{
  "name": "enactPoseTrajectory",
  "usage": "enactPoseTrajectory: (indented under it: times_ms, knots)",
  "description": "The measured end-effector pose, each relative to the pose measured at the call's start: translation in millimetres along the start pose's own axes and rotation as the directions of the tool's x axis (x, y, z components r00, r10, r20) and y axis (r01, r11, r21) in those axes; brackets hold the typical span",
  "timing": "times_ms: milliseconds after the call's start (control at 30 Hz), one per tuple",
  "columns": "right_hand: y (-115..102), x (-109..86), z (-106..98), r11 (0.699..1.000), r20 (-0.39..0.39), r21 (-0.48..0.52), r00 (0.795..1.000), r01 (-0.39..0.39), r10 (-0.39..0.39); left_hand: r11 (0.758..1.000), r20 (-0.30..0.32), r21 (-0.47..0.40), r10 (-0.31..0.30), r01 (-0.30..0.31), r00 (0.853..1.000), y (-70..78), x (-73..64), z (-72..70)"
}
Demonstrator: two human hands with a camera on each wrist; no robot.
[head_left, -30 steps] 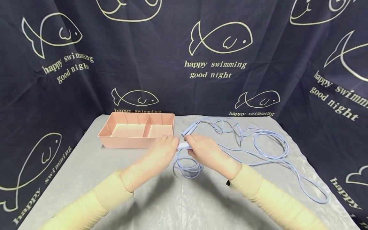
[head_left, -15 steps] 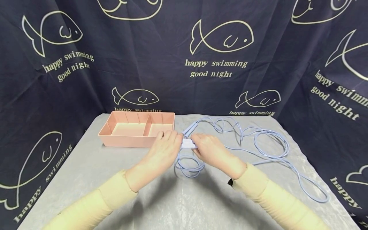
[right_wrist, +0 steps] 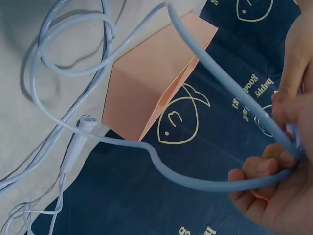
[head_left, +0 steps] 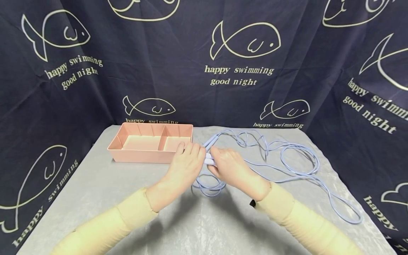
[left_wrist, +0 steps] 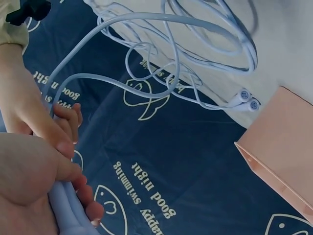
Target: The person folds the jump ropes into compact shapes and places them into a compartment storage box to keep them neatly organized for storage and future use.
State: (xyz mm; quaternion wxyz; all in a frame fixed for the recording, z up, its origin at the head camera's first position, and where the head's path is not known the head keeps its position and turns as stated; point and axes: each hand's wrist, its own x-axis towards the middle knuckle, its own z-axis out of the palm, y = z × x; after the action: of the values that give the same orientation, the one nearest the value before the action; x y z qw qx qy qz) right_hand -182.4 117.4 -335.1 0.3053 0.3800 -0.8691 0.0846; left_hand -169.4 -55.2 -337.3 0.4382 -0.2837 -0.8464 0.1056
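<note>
Raised over the table, the two pale blue handles of a jump rope (head_left: 209, 161) lie side by side between my hands. My left hand (head_left: 188, 159) curls its fingers round them; in the left wrist view the handles (left_wrist: 68, 210) stick out past its palm. Close by, my right hand (head_left: 231, 166) grips the handles' other end, where the cord (right_wrist: 215, 186) leaves it in two strands in the right wrist view. A second pair of blue handles (head_left: 210, 142) lies on the table just beyond my hands.
Left of centre stands a pink box (head_left: 141, 156) with a divider, its right part behind my left hand. Loose blue cord (head_left: 299, 159) loops over the right of the grey-covered table (head_left: 95, 198). A small coil (head_left: 208, 186) shows below my hands. A dark fish-print curtain (head_left: 178, 71) surrounds the table.
More of the paired handles came into view between my hands half a second ago; now the gap is narrower. My left hand has shifted slightly right and upward. Box and loose cord stay put.
</note>
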Motion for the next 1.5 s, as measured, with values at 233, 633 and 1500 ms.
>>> enactPoseTrajectory:
  times_ms: [233,633,1500]
  knots:
    - [5,-4.3,-6,0.998,0.075,0.063,0.997,0.009,-0.014,0.999,0.027,-0.03,0.022,-0.022,0.999,-4.6,-3.3,-0.4]
    - [3,-4.5,-9,0.997,0.13,0.075,0.991,-0.01,0.0,0.999,0.009,-0.046,0.015,-0.015,1.0,-2.6,-1.6,0.4]
    - [27,-33.1,36,0.825,0.015,0.565,0.999,0.021,-0.035,0.99,-0.199,-0.092,0.087,-0.107,0.976,-33.6,26.2,-26.3]
